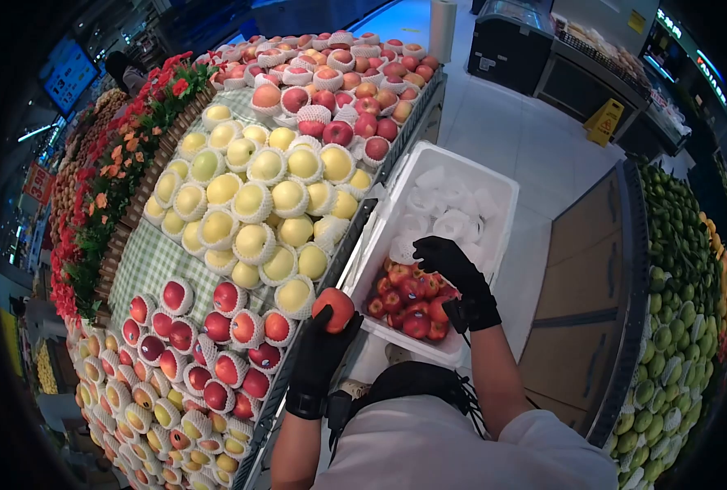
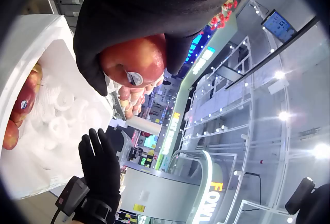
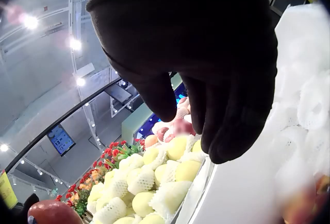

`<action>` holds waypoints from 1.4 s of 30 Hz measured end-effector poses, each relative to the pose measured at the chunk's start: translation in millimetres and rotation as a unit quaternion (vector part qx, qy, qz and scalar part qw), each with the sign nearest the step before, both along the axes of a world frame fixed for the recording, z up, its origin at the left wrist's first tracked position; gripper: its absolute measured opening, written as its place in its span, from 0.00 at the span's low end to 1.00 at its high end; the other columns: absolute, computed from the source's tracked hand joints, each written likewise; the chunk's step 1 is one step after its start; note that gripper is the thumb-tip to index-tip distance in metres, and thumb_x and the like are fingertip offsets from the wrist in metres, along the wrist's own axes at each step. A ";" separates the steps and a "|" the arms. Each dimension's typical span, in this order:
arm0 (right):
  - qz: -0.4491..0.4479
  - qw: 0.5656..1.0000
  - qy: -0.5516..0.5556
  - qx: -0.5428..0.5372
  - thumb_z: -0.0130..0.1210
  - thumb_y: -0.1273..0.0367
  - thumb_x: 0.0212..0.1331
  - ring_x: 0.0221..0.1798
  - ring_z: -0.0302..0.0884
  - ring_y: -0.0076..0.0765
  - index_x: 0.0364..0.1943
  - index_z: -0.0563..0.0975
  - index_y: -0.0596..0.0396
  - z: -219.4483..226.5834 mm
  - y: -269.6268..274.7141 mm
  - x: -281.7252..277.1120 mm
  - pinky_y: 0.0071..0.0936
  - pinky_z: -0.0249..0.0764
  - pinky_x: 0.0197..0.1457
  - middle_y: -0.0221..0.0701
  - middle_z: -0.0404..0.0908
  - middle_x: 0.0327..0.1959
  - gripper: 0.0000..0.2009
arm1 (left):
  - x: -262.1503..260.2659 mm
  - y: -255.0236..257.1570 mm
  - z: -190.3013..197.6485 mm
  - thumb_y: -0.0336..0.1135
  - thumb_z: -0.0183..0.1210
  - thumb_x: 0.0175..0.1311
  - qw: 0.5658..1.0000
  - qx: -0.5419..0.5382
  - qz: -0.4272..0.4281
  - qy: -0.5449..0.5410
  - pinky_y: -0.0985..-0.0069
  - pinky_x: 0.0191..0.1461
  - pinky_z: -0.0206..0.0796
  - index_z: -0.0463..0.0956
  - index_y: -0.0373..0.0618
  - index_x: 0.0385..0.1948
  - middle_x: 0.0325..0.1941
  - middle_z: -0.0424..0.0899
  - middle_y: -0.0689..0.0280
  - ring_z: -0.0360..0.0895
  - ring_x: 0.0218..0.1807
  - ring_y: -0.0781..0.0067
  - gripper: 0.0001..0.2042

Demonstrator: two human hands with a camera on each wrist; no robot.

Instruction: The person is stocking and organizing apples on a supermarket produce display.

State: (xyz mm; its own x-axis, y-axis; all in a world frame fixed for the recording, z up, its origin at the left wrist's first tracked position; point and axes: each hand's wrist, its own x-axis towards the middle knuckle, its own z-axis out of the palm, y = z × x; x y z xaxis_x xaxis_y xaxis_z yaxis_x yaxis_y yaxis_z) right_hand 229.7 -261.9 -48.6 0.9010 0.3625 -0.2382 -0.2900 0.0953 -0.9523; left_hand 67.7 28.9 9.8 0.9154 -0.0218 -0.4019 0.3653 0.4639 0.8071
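My black-gloved left hand (image 1: 318, 347) grips a red apple (image 1: 332, 310) beside the display's edge, left of a white foam box (image 1: 494, 192). In the left wrist view the fingers and thumb curl round this apple (image 2: 135, 62), which bears a small sticker. Over the box, my gloved right hand (image 1: 449, 263) hangs with relaxed fingers and holds nothing. The right wrist view shows its fingers (image 3: 232, 116) pointing down near the box's rim. Red apples (image 1: 412, 298) fill the near end of the box, while white foam nets (image 1: 449, 212) lie at its far end.
To the left, a sloping display holds yellow-green apples (image 1: 249, 200) in foam nets, with netted red apples (image 1: 225, 367) nearer. A checked cloth (image 1: 167, 265) shows between them. Green fruit (image 1: 666, 351) stands on the right behind a brown-sided stand (image 1: 580, 286). A yellow floor sign (image 1: 603, 122) stands farther off.
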 end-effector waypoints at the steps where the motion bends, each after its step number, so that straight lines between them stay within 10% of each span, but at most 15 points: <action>1: 0.030 0.999 0.012 -0.008 0.56 0.67 0.63 0.36 0.80 0.28 0.54 0.76 0.59 0.4 6.4 -4.8 0.25 0.78 0.42 0.33 0.82 0.42 0.17 | 1.9 -4.6 4.5 0.34 0.63 0.62 0.962 -0.255 0.074 0.064 0.72 0.61 0.68 0.66 0.35 0.56 0.56 0.74 0.56 0.74 0.55 0.64 0.23; 5: 0.136 0.989 0.017 -0.049 0.57 0.64 0.65 0.41 0.79 0.25 0.56 0.74 0.60 47.7 37.9 -34.4 0.24 0.77 0.48 0.31 0.82 0.44 0.19 | 9.2 -18.6 12.4 0.32 0.63 0.60 0.979 -0.197 0.051 0.022 0.68 0.64 0.67 0.63 0.34 0.60 0.57 0.73 0.57 0.73 0.57 0.63 0.27; 9: 0.188 0.958 0.122 0.179 0.58 0.65 0.63 0.51 0.77 0.25 0.63 0.67 0.61 41.5 53.0 -55.3 0.25 0.73 0.57 0.32 0.76 0.54 0.26 | 11.6 -21.0 12.6 0.36 0.63 0.62 0.995 -0.078 -0.024 -0.060 0.65 0.67 0.64 0.59 0.35 0.64 0.62 0.69 0.56 0.70 0.63 0.61 0.31; 20: 0.232 0.951 -0.185 -0.088 0.71 0.66 0.47 0.63 0.70 0.33 0.67 0.62 0.58 80.2 78.9 -69.7 0.31 0.68 0.66 0.39 0.74 0.60 0.41 | 10.0 -24.7 26.9 0.42 0.54 0.71 0.970 0.194 -0.069 -0.127 0.72 0.67 0.61 0.58 0.36 0.68 0.65 0.68 0.56 0.70 0.63 0.68 0.29; 28: 0.185 0.966 -0.118 -0.140 0.73 0.66 0.41 0.57 0.73 0.33 0.57 0.69 0.59 71.8 53.6 -53.1 0.29 0.70 0.62 0.36 0.76 0.54 0.36 | -3.4 2.0 31.5 0.33 0.49 0.72 0.998 -0.040 0.011 -0.055 0.65 0.65 0.66 0.57 0.39 0.67 0.61 0.71 0.55 0.74 0.59 0.64 0.24; 36: 0.162 0.975 -0.085 -0.129 0.74 0.65 0.35 0.51 0.78 0.35 0.56 0.71 0.57 15.3 40.5 -34.7 0.32 0.77 0.51 0.37 0.79 0.50 0.37 | -16.3 36.7 16.3 0.33 0.50 0.71 0.997 -0.052 0.032 -0.050 0.63 0.64 0.68 0.55 0.39 0.68 0.61 0.72 0.56 0.75 0.57 0.62 0.25; 42: 0.246 0.876 -0.138 -0.392 0.75 0.64 0.35 0.55 0.76 0.38 0.60 0.69 0.60 -24.0 49.9 -15.4 0.32 0.74 0.57 0.41 0.76 0.57 0.42 | -27.3 48.6 14.5 0.32 0.50 0.71 0.998 -0.021 0.058 -0.030 0.66 0.62 0.70 0.56 0.39 0.67 0.58 0.75 0.56 0.77 0.54 0.63 0.24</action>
